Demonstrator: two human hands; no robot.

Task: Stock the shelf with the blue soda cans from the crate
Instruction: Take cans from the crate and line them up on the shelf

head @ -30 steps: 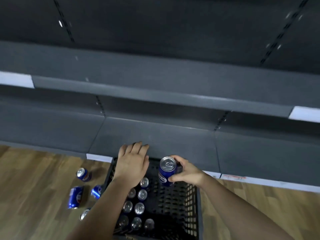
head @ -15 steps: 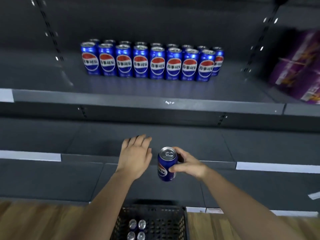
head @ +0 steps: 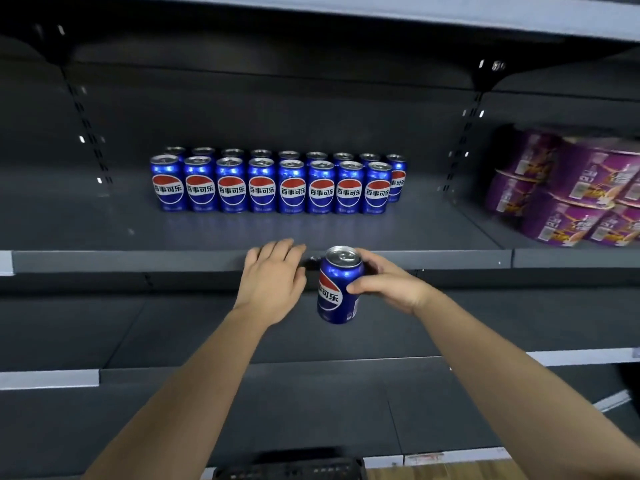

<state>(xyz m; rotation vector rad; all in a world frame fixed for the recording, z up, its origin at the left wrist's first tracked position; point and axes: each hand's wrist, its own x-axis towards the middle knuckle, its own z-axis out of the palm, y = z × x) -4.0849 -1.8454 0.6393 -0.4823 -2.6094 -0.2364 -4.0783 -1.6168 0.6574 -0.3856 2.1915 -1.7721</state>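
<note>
My right hand (head: 388,284) grips a blue soda can (head: 337,285) upright, just in front of the front edge of the dark grey shelf (head: 433,237). To the can's left my left hand (head: 272,280) hovers flat, fingers together and palm down, holding nothing. On the shelf behind stand two rows of several blue soda cans (head: 277,185), labels facing me. Only the far rim of the black crate (head: 291,469) shows at the bottom edge.
Purple packaged tubs (head: 568,188) are stacked on the same shelf to the right, past an upright bracket. Lower grey shelves (head: 311,403) lie under my arms. Another shelf overhangs at the top. A strip of wooden floor (head: 433,472) shows at the bottom.
Both hands rose from the crate to the level of the stocked shelf, the right one carrying the can. The view tilted up, so the crate and floor cans dropped out of sight.
</note>
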